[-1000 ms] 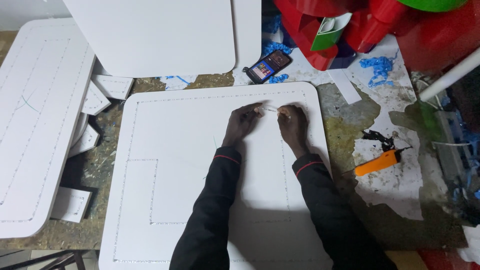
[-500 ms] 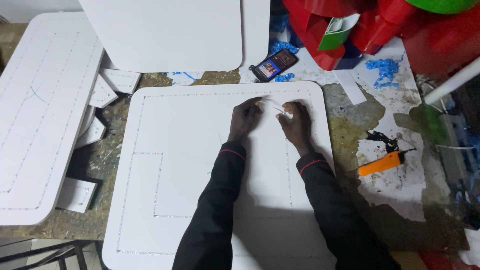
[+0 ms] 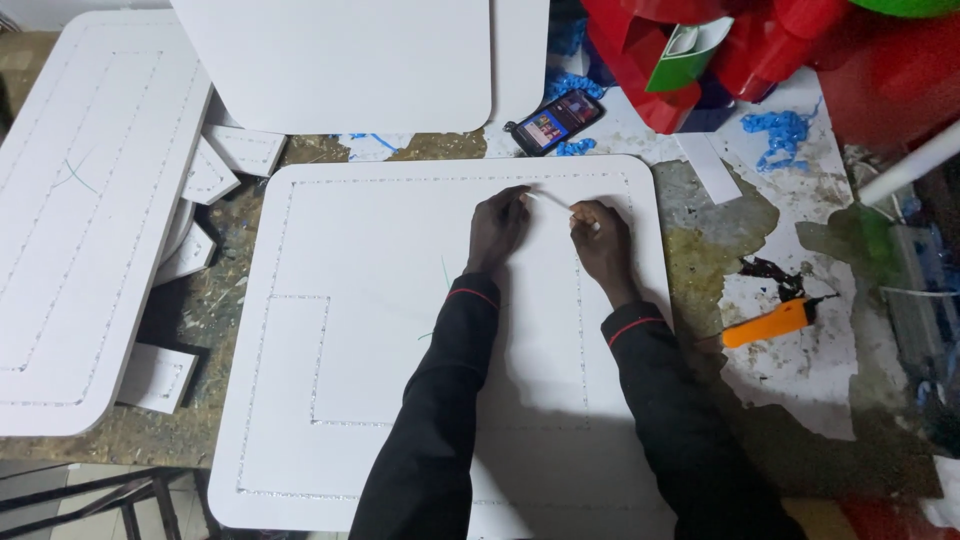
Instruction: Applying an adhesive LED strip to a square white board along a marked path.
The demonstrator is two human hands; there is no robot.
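Note:
A large white board (image 3: 360,260) with rounded corners and dotted lines lies flat in front of me. My left hand (image 3: 497,228) and my right hand (image 3: 600,240) rest on its upper middle, close together. Between their fingertips runs a thin white strip (image 3: 556,201), pinched at one end by each hand. Both arms wear black sleeves with a red cuff line.
A second white board (image 3: 80,220) lies to the left, and another (image 3: 340,60) overlaps the top. Small white offcuts (image 3: 215,170) sit between them. A phone (image 3: 555,121) lies above the board, an orange cutter (image 3: 770,323) to the right. Red items (image 3: 800,50) crowd the top right.
Both hands have stayed together on the board's upper middle. The view has shifted slightly, so the board and hands sit a little lower and to the right in the picture.

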